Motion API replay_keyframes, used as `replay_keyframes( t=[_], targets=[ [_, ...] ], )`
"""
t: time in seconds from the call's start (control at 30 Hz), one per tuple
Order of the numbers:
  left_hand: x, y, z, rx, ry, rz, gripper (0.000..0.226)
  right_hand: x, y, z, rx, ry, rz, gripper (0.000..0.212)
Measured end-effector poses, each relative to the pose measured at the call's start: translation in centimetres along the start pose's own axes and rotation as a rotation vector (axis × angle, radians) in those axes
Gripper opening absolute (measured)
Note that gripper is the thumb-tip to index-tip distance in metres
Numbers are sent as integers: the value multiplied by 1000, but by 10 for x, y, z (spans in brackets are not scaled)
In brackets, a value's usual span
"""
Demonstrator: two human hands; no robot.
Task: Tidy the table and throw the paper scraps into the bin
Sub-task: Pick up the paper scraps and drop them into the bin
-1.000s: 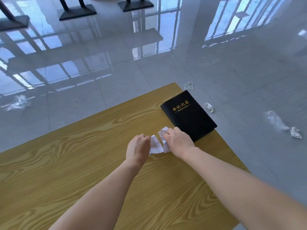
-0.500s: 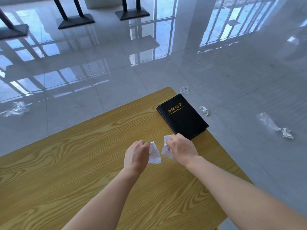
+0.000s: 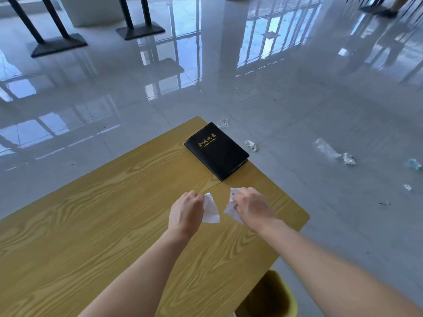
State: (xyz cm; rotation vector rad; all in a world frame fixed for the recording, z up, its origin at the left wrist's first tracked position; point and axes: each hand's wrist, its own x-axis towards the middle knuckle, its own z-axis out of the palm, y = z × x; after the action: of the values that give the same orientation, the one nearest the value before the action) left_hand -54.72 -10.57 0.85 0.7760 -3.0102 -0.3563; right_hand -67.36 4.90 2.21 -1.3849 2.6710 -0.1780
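Note:
Both my hands hover over the yellow wood-grain table [image 3: 96,225], near its right end. My left hand [image 3: 185,211] is shut on a white paper scrap [image 3: 211,211] that hangs from its fingers. My right hand [image 3: 254,208] is shut on a second white paper scrap [image 3: 231,208], partly hidden under its fingers. A small gap separates the two scraps. A black notebook [image 3: 216,151] with gold lettering lies closed at the table's far right corner, beyond my hands. No bin is in view.
Crumpled scraps [image 3: 250,145] and clear plastic wrappers [image 3: 326,149] litter the glossy grey floor to the right of the table. A yellow chair seat [image 3: 272,298] sits below the table's right edge. Black table bases [image 3: 58,43] stand far back.
The paper held between both hands has come apart into two pieces, and my hands have drawn away from each other. The view has tilted up a little.

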Motion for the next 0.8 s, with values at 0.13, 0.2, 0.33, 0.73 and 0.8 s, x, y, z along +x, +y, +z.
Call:
replay_keyframes(
  t=[0.13,0.2,0.33,0.73,0.8],
  targets=[
    [-16,27,-1,-7,12,14,5,-29,16,-7,8,54,31,19],
    [-26,43,-1,7,19,9,5,-45,27,-9,34,75,37,18],
    [-53,82,5,5,50,-26,7,-86,53,-11,41,83,40,18],
    [-149,206,66,-34,6,-9,10,-219,141,1,64,97,50,19],
    [-158,218,74,-31,-27,27,9,-233,152,10,67,71,82,20]
  ],
)
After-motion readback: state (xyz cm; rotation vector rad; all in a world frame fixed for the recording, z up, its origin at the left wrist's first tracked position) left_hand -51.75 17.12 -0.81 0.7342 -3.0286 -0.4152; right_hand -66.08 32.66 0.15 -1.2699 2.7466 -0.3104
